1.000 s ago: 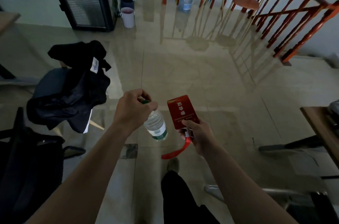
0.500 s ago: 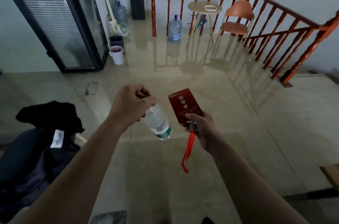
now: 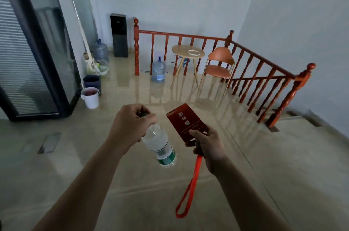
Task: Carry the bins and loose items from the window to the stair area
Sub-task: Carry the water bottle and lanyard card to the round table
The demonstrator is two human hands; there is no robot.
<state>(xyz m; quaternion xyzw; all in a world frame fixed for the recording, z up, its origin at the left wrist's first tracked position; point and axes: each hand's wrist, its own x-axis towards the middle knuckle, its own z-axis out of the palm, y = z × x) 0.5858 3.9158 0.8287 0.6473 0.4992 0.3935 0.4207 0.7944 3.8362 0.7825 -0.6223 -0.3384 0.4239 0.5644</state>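
My left hand (image 3: 130, 125) grips the capped top of a clear plastic water bottle (image 3: 160, 145) with a green label, which hangs tilted below the hand. My right hand (image 3: 205, 143) holds a dark red card (image 3: 186, 122) with gold lettering by its lower edge. A red lanyard strap (image 3: 188, 189) dangles from that hand toward the floor. Both hands are out in front of me, above the glossy tiled floor. The red wooden stair railing (image 3: 245, 64) stands ahead and to the right.
A round wooden table (image 3: 188, 53) and an orange chair (image 3: 220, 64) stand by the railing. A large water jug (image 3: 158, 71) sits left of them. A white bucket (image 3: 90, 96), a dark bucket (image 3: 92, 82) and a glass door (image 3: 37, 56) are at the left.
The view has lifted and moved forward toward the railing. The chair draped with black clothes has passed out of sight at the left. Both hands keep their hold; the lanyard hangs straighter.
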